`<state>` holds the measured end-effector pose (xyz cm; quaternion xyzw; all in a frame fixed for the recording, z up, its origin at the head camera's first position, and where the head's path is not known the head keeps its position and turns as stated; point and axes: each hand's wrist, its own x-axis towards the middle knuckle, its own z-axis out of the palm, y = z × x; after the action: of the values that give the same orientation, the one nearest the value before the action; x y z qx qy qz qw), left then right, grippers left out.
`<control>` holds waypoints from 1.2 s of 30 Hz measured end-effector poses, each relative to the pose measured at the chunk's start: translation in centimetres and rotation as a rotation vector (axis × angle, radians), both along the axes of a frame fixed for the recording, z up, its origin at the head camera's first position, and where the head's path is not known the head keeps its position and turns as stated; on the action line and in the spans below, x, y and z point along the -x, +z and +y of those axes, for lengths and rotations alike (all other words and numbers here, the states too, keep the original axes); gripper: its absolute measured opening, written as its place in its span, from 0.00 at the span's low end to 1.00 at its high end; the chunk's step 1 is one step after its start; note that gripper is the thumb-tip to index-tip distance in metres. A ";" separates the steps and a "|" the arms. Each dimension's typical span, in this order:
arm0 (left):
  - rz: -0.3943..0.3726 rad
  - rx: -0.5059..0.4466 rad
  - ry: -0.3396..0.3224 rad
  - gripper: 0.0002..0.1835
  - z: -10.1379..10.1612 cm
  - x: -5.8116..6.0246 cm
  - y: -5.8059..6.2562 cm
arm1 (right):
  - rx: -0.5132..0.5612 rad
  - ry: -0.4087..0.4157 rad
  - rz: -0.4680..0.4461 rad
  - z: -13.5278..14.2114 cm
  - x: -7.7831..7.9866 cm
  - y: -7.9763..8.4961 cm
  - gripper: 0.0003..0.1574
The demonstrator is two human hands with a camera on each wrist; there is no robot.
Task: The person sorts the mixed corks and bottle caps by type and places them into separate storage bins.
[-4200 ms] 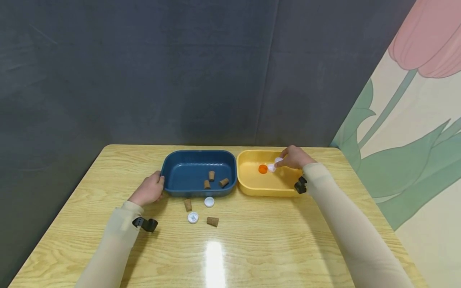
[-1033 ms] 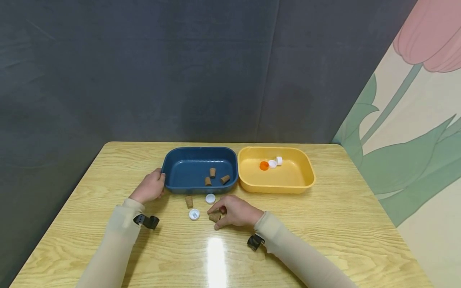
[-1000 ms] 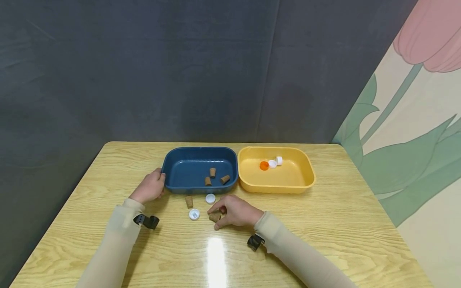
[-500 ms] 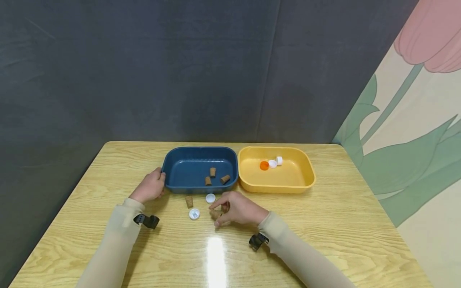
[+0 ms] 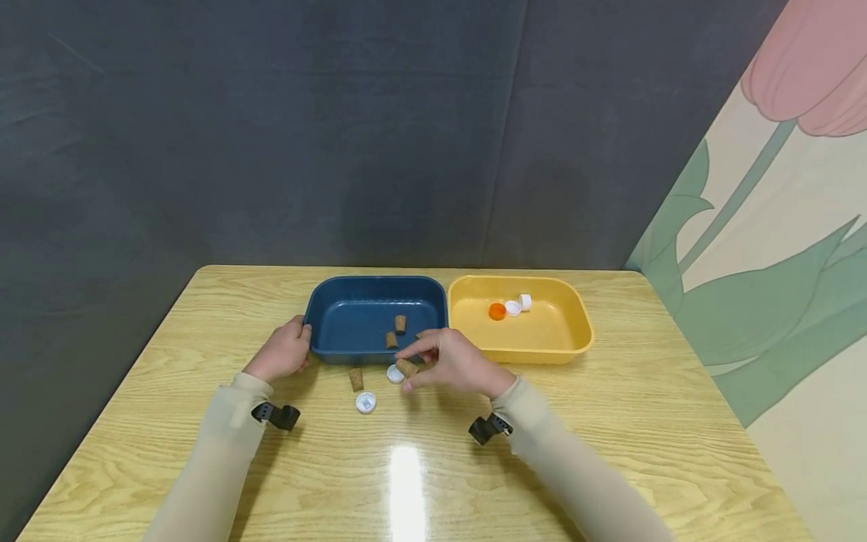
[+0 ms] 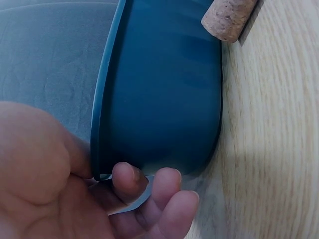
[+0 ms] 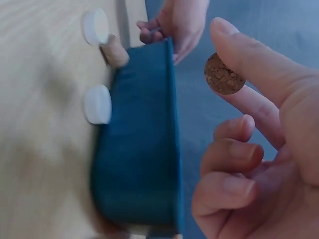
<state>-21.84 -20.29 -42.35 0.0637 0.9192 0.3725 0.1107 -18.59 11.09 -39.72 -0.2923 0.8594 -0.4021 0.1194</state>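
My right hand point(image 5: 463, 363) pinches a brown cork point(image 5: 407, 367) between thumb and index finger, raised above the table just in front of the blue tray point(image 5: 345, 357). In the right wrist view the round end of that cork point(image 7: 224, 74) faces the camera, and the other fingers curl loosely. At the tray's left end my left hand point(image 5: 281, 351) holds the rim, thumb on one side and fingers bent on the other, as the left wrist view shows. Inside the blue tray lie corks point(image 5: 400, 325), one partly hidden by my right hand.
On the table in front of the blue tray are another cork point(image 5: 356, 379) and two white bottle caps, one nearer point(image 5: 366, 403) and one partly behind the held cork. A yellow tray point(image 5: 521, 356) adjoins on the right, holding an orange cap point(image 5: 497, 311) and two white caps point(image 5: 524, 302).
My right hand left a white cap in the yellow tray, came over to the table, picked up a cork and raised it toward the blue tray. The left hand stayed at the blue rim.
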 end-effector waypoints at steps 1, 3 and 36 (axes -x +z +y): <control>0.000 0.001 0.000 0.20 0.0 0.0 0.0 | -0.003 -0.005 0.013 0.0 0.2 0.3 0.26; 0.001 0.002 -0.003 0.20 0.0 0.0 0.0 | -0.005 -0.013 0.028 0.1 0.7 0.7 0.26; -0.005 0.023 -0.005 0.20 0.1 -0.1 0.4 | -0.151 -0.082 0.074 -2.3 7.7 1.5 0.27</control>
<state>-21.69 -20.15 -41.99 0.0636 0.9230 0.3618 0.1148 -26.31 8.74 -38.27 -0.2619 0.9023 -0.3296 0.0928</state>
